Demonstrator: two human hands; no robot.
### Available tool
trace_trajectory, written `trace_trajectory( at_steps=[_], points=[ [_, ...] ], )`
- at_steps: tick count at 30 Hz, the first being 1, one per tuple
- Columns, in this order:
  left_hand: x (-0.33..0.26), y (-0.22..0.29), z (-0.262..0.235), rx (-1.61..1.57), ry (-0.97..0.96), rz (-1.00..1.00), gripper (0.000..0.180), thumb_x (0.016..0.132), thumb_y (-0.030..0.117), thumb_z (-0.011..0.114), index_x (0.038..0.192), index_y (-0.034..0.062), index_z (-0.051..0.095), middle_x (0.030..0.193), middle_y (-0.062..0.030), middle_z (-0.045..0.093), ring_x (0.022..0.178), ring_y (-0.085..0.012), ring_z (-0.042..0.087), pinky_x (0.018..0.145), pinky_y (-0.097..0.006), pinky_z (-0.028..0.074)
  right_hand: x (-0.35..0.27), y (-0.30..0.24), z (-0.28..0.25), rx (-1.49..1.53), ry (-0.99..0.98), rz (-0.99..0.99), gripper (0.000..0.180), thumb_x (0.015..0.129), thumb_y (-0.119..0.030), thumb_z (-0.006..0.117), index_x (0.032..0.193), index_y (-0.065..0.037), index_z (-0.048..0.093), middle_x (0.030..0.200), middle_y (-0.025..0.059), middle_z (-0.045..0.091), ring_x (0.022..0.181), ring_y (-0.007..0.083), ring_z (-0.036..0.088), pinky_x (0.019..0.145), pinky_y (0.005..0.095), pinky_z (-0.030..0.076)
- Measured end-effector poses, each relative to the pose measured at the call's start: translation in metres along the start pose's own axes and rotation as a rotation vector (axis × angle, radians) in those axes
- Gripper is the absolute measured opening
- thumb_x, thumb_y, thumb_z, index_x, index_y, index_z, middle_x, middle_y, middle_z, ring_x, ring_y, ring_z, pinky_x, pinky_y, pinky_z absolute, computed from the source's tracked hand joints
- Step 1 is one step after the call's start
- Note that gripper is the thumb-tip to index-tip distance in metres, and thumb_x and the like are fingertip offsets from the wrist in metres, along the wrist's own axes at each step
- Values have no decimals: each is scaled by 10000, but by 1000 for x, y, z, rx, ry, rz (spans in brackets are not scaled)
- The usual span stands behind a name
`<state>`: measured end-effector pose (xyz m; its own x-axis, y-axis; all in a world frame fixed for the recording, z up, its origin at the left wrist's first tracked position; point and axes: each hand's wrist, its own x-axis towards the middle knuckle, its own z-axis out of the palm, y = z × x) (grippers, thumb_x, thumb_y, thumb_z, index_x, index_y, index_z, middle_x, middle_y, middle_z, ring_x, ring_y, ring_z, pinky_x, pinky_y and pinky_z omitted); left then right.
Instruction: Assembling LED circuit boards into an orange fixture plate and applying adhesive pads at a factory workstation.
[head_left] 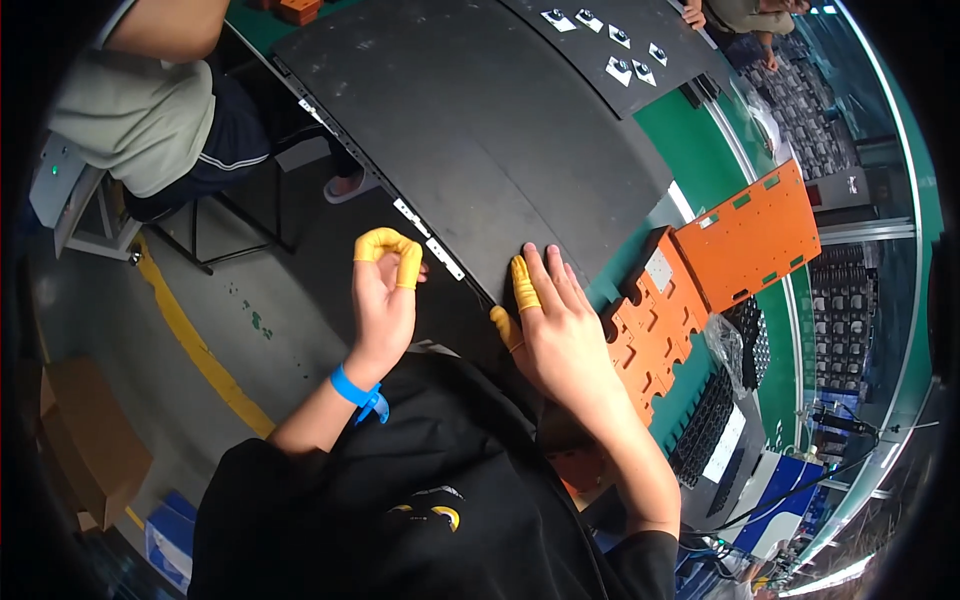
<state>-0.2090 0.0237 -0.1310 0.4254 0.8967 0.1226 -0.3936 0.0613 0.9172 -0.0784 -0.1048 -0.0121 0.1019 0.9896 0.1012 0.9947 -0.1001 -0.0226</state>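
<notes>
A large flat black panel (450,110) lies across the bench in front of me. White label-like strips (445,259) run along its near left edge. My left hand (385,290), with yellow finger cots on thumb and forefinger, is held beside that edge, apart from it. Its thumb and forefinger are curled together in a pinch; whatever they hold, if anything, is too small to make out. My right hand (560,330) rests flat on the panel's near corner, fingers stretched, two of its digits in yellow cots. Its thumb lies at the panel's edge.
Orange perforated plates (750,240) stand right of the panel on a green bench top. Beyond lies another dark panel (640,90) with small black parts on white squares. A seated co-worker (150,130) is at the left. A cardboard box (95,440) sits on the floor.
</notes>
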Motion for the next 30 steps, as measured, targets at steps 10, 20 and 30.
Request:
trace_trajectory(
  at_steps=[10,20,30],
  points=[
    [13,-3,42,-222,224,-232,463,1042,276,422,1444,94,283,1414,-41,375,1313,-148,347,1113,-303,248,0,-6,8,-54,7,-8,367,798,-140,681,1027,139,614,1346,294,484,1214,462,514,1017,498,451],
    [8,-3,38,-172,232,-139,394,1037,203,425,1400,76,338,1144,-12,494,872,-78,461,781,-234,407,7,-2,12,-203,32,-11,496,849,-285,652,1080,151,601,1314,330,495,1187,468,535,990,505,464],
    [-4,3,11,7,160,17,333,931,58,546,1249,77,447,1052,-16,489,912,-97,471,774,-244,399,3,4,-2,-32,105,-44,340,717,-195,725,881,93,651,1282,284,542,1183,448,545,990,482,469]
  ],
)
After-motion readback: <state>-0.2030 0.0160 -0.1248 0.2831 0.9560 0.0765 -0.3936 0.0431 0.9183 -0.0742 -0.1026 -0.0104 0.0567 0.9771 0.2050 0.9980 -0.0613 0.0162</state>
